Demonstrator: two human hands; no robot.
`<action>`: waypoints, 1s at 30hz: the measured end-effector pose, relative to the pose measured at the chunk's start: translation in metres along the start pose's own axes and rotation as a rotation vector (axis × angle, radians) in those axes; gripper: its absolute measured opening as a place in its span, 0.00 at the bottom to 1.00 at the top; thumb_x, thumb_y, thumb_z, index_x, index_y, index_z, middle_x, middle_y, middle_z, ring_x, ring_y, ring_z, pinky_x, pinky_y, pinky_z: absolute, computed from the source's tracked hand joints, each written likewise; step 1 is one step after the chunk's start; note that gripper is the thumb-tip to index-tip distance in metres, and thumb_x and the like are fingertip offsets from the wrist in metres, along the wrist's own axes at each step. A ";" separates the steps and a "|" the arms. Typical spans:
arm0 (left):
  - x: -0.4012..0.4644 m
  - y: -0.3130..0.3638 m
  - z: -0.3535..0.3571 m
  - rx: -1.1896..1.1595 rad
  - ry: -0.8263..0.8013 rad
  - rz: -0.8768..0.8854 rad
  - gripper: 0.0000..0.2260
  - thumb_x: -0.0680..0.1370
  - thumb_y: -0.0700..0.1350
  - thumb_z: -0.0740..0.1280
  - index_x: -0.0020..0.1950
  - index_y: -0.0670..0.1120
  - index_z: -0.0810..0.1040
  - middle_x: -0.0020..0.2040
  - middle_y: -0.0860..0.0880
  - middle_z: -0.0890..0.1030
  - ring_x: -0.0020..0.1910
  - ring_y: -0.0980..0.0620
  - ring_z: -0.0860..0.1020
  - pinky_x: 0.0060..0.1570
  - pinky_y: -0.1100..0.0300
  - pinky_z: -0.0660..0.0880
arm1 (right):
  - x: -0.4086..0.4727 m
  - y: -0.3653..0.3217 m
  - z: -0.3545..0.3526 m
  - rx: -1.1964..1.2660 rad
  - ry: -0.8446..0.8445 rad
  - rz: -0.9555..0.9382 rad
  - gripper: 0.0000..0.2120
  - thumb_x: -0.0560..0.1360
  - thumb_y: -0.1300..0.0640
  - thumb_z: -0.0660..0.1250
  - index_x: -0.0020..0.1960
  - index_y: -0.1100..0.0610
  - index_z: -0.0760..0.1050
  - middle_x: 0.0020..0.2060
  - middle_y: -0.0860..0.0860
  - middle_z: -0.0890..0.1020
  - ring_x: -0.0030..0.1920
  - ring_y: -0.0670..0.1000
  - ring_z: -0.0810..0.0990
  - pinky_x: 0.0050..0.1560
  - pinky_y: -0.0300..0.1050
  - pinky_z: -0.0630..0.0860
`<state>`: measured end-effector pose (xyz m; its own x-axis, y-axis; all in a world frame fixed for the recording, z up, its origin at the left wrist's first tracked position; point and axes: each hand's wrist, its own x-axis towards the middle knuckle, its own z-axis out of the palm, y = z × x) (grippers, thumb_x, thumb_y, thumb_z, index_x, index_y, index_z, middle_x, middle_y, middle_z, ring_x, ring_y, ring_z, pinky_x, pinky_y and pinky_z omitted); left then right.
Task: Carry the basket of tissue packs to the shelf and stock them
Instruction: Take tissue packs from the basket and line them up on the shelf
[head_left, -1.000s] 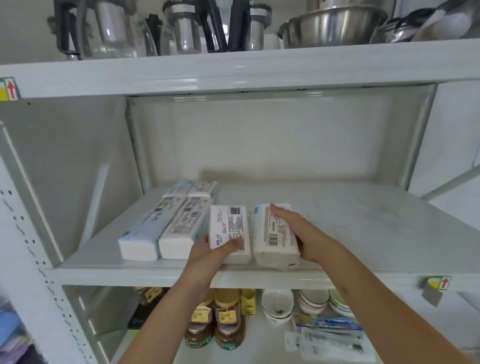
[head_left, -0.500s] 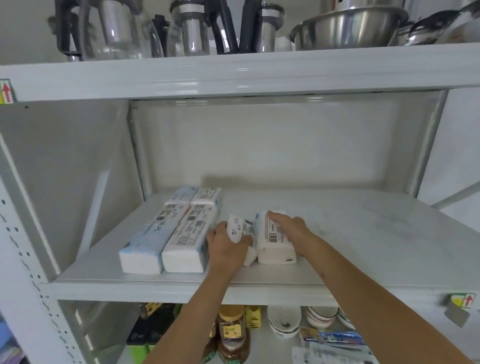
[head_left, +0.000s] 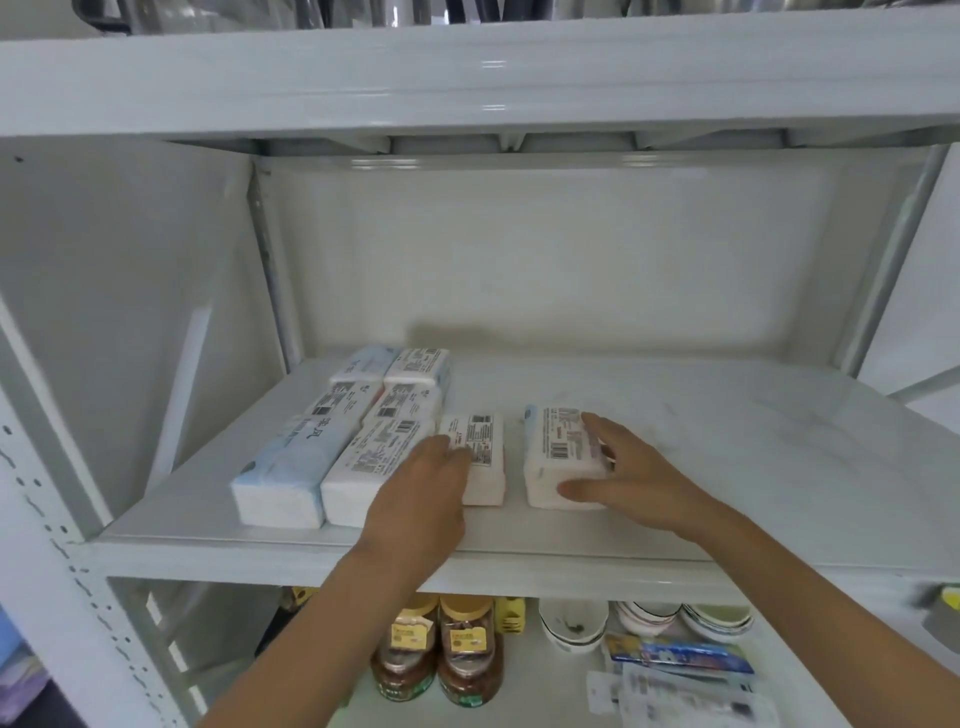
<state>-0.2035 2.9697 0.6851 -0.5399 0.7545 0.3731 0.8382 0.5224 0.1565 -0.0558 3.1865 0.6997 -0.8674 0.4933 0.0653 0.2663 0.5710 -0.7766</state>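
Observation:
Several white and pale-blue tissue packs (head_left: 332, 457) lie in two rows at the left of the middle shelf board (head_left: 727, 467). A third-row white pack (head_left: 485, 447) lies flat beside them, and my left hand (head_left: 421, 499) rests over its front left corner with fingers on top. A wider white pack (head_left: 556, 447) lies a small gap to the right. My right hand (head_left: 634, 478) grips that one, thumb on its front face and fingers along its right side. The basket is out of view.
The shelf's right half is bare board up to the back wall (head_left: 571, 270). The upper shelf (head_left: 467, 78) hangs close overhead. On the shelf below stand brown jars (head_left: 441, 654), bowls (head_left: 571, 623) and flat packets (head_left: 680, 654). A perforated upright (head_left: 57, 545) frames the left.
Both hands have pushed their packs deeper onto the shelf. The two packs, tilted and touching half a second ago, now lie flat with a gap between them. The view has moved closer.

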 end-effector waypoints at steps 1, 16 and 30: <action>0.006 0.000 -0.004 0.072 -0.015 -0.001 0.17 0.81 0.41 0.66 0.71 0.46 0.74 0.70 0.46 0.74 0.70 0.46 0.72 0.66 0.55 0.73 | 0.000 -0.002 0.001 -0.067 0.022 0.003 0.42 0.73 0.57 0.81 0.81 0.48 0.64 0.70 0.46 0.73 0.66 0.43 0.75 0.66 0.38 0.72; 0.116 -0.022 0.002 0.251 -0.122 -0.032 0.14 0.78 0.47 0.70 0.64 0.50 0.79 0.54 0.44 0.83 0.56 0.41 0.81 0.48 0.52 0.75 | 0.071 -0.006 0.012 -0.031 0.078 0.060 0.49 0.70 0.57 0.83 0.84 0.58 0.60 0.80 0.53 0.69 0.75 0.53 0.72 0.73 0.43 0.68; 0.195 -0.042 0.016 0.430 -0.215 -0.052 0.14 0.75 0.40 0.66 0.61 0.48 0.77 0.55 0.46 0.80 0.60 0.45 0.77 0.60 0.50 0.69 | 0.162 -0.011 0.022 -0.149 0.082 0.133 0.48 0.73 0.58 0.80 0.84 0.58 0.57 0.80 0.55 0.68 0.78 0.56 0.68 0.67 0.38 0.64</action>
<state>-0.3451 3.1013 0.7369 -0.6219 0.7644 0.1701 0.7265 0.6443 -0.2390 -0.2083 3.2459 0.7051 -0.7850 0.6190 0.0232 0.4410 0.5848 -0.6808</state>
